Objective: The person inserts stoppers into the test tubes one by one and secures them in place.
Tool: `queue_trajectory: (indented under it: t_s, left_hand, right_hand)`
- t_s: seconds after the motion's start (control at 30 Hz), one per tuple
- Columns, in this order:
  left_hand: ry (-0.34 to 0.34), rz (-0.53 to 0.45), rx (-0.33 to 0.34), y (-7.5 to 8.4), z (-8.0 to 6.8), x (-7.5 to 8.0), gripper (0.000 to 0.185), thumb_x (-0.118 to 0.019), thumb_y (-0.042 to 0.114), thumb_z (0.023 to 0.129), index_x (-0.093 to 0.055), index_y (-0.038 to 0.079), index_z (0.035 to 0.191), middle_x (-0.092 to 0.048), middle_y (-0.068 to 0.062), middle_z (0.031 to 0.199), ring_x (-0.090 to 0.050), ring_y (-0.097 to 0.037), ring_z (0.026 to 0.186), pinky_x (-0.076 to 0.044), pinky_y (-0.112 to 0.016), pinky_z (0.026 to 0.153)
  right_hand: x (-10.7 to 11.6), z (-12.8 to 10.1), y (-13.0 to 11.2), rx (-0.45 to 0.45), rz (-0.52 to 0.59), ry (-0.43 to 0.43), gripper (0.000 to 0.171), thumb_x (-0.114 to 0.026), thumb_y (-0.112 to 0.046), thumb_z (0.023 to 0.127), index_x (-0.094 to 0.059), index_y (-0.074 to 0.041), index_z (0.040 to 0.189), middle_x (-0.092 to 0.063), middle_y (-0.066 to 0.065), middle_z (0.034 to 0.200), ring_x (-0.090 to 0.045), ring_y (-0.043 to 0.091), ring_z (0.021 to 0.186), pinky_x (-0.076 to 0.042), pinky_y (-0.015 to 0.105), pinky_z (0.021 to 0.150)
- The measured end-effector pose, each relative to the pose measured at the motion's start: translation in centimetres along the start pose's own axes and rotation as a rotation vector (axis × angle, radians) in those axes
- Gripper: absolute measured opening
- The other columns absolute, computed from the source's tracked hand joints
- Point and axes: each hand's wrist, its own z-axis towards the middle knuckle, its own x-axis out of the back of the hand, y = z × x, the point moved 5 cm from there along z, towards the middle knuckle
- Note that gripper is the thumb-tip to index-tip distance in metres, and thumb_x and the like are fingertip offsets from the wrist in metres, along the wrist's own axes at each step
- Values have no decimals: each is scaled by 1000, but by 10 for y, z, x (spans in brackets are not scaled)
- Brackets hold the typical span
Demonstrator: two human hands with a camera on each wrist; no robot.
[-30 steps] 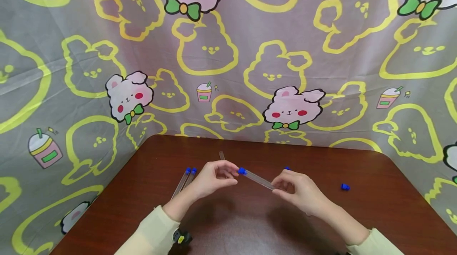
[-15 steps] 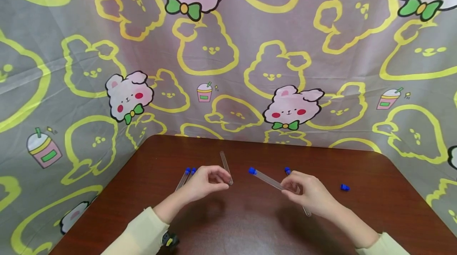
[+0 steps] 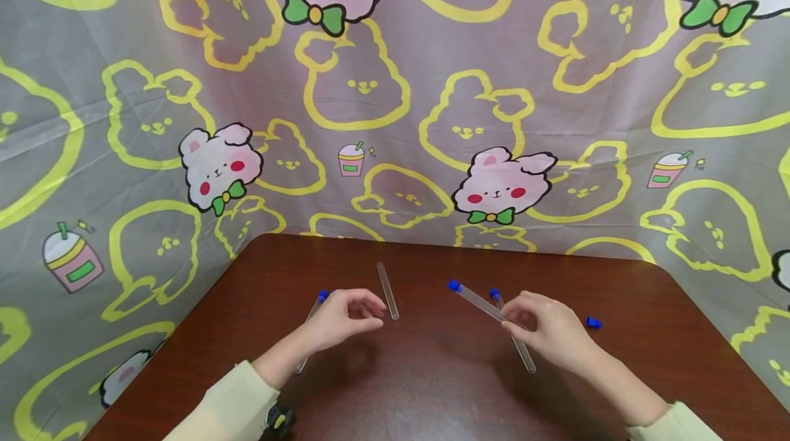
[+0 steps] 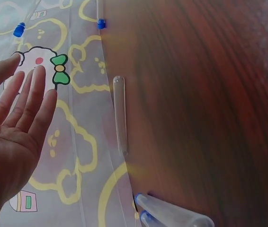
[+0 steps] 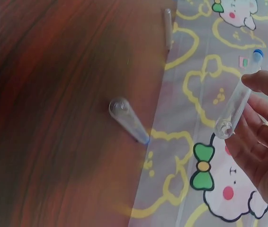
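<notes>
Over the brown table (image 3: 432, 372), right hand (image 3: 546, 331) pinching a blue-capped tube (image 3: 478, 301), left hand (image 3: 342, 317) empty — fingers loose.

Left hand (image 3: 345, 317) is hovering empty, palm open, fingers loosely extended in the wrist view. Right hand (image 3: 546, 331) is pinching with thumb and curled fingers. Both forearms are angling inward, hands well apart.

Brown table (image 3: 432, 386) — capped tubes (image 3: 311, 321), open tube (image 3: 387, 290), loose cap (image 3: 593, 323).
</notes>
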Motion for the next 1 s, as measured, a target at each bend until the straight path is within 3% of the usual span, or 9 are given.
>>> queue_trajectory:
  t_s: [0.1,0.4,0.57,1.0]
  left_hand:
    - [8,11,1,3,-1,3,16,-73,2,85,-69,3,99,-69,-7,88,-65,-21,80,-52,-32,72]
    - [51,20,-1,-37,4,4,17,-77,8,83,-70,10,99,-69,3,87,-65,-14,78,-51,-31,71]
    - [57,23,-25,-41,3,6,15,-77,9,83,-71,10,97,-69,3,86,-65,-13,77,-52,-32,69]
    - [59,34,-6,-46,-6,10,17,-77,11,84,-70,11,99,-69,4,88,-64,-12,78,-51,-28,68]
  right_hand:
    - [1,0,7,-13,-1,8,25,-84,-9,73,-67,-23,86,-56,-23,76,-53,-1,66,-45,25,58]
    - [1,-9,32,-164,8,-38,19,-81,-10,78,-66,-18,86,-57,-18,73,-52,1,63,-43,25,54]
    - [3,-14,42,-236,-19,-72,16,-79,-12,80,-65,-17,86,-57,-15,72,-50,3,62,-42,25,53]
    - [2,-30,68,-324,-99,-107,14,-79,-18,80,-66,-18,85,-60,-13,73,-44,6,55,-37,29,51]
